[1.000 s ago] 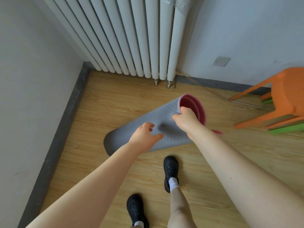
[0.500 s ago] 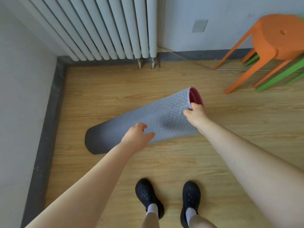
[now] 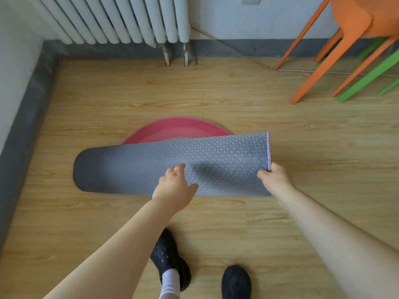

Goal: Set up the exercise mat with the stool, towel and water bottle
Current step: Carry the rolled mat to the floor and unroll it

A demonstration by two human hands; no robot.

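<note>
A rolled exercise mat (image 3: 133, 167), grey with a diamond pattern outside and pink inside, lies across the wooden floor in front of me. A rounded pink end (image 3: 177, 130) of it lies flat on the floor behind the roll. My right hand (image 3: 275, 175) pinches the stitched right edge of the roll. My left hand (image 3: 174, 186) rests on the roll's near side, fingers spread. An orange stool (image 3: 336, 37) stands at the upper right. No towel or water bottle is in view.
A white radiator (image 3: 121, 18) hangs on the far wall. A green stool (image 3: 373, 76) stands under the orange one. A cable (image 3: 237, 52) runs along the floor by the grey skirting board. My two black shoes (image 3: 170, 262) stand just behind the mat.
The roll has turned square to me and come down onto the floor, and its pink end has unrolled flat behind it. My view has tipped lower and closer. My right hand kept its hold.
</note>
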